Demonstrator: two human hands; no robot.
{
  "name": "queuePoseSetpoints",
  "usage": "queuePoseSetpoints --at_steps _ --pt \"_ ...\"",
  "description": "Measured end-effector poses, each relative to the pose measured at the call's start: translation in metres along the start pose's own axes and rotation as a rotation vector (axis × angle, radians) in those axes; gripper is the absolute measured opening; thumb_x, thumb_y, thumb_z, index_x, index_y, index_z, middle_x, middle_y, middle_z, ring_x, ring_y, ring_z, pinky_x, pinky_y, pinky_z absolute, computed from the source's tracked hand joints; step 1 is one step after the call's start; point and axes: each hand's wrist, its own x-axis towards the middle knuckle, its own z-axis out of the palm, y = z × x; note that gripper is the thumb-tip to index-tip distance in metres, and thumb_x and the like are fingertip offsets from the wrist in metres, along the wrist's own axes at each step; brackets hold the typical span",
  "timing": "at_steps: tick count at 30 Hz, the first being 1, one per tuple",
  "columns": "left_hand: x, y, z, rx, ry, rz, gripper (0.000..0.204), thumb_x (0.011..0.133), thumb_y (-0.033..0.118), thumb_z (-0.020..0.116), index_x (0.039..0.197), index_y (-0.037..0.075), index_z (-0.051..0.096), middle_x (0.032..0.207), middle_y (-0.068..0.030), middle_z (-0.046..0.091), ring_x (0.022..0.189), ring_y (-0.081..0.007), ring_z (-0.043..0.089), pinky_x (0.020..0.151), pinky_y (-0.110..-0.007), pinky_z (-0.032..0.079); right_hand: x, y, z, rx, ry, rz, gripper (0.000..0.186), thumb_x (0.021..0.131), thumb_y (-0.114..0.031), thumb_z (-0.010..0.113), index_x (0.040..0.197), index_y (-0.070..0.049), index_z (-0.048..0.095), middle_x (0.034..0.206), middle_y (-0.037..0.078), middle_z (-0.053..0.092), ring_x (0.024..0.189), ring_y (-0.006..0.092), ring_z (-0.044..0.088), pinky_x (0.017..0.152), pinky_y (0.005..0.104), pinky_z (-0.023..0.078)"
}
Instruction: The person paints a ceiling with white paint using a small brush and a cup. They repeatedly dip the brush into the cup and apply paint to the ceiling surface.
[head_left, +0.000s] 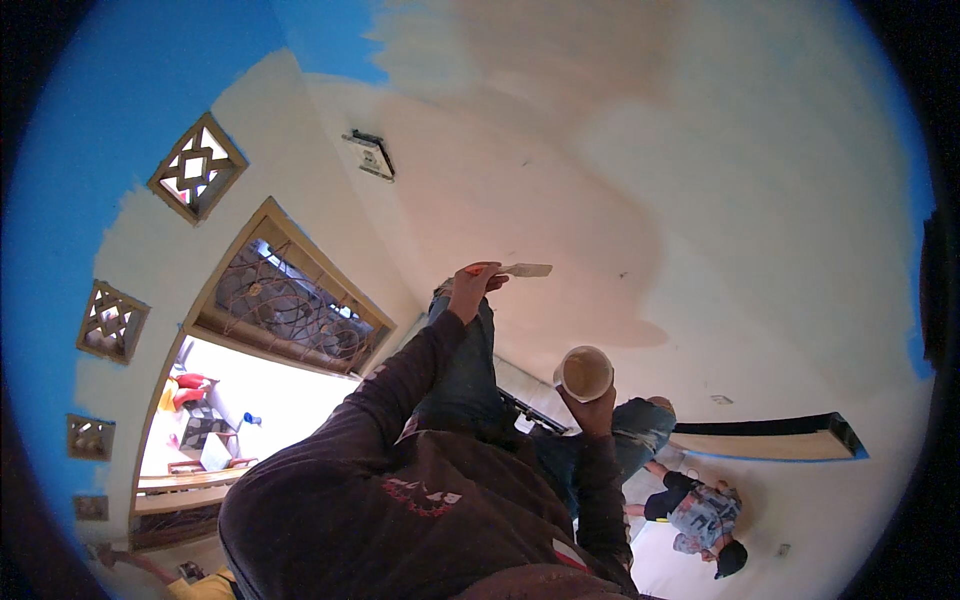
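Observation:
My left hand (475, 287), at the end of a dark sleeve, is closed around the handle of a flat paintbrush (528, 270). An orange bit of the handle shows between the fingers, and the pale, paint-coated head points right, near the wall (560, 190). Lower and to the right, my right hand (594, 410) grips a round pale paint cup (584, 374). Its open mouth faces me, and light-coloured stuff coats the inside; how full it is I cannot tell. My legs in blue jeans (462, 375) are bent beneath my arms.
Whitish paint meets blue paint (330, 35) along ragged edges. An electrical fitting (370, 155) sits left of centre. Farther left are patterned vent openings (198, 167), a window with curled metalwork (290, 290) and a bright doorway. Another person (705, 515) is at lower right, near a dark-edged recess (765, 440).

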Motion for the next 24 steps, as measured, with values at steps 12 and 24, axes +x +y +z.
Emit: queuePoseSetpoints --at_steps 12,24 --pt "0.0 0.003 -0.02 -0.229 -0.212 -0.06 0.033 0.1 0.01 0.051 0.123 -0.013 0.056 0.122 -0.021 0.064 0.113 -0.0276 0.065 0.099 -0.032 0.055 0.001 -0.015 -0.003 0.068 0.003 0.018 0.074 0.069 -0.018 0.091 0.129 0.0 0.051 0.12 0.015 0.066 0.112 0.026 0.065 0.095 0.0392 0.052" --pt "-0.046 0.047 -0.004 -0.073 -0.248 -0.09 0.033 0.099 0.001 0.051 0.129 -0.011 0.057 0.132 -0.0182 0.061 0.121 -0.0264 0.062 0.101 -0.03 0.054 0.002 -0.009 -0.004 0.012 0.036 0.041 0.083 0.065 -0.022 0.095 0.131 -0.003 0.049 0.124 0.017 0.063 0.116 0.0276 0.063 0.098 0.041 0.052"
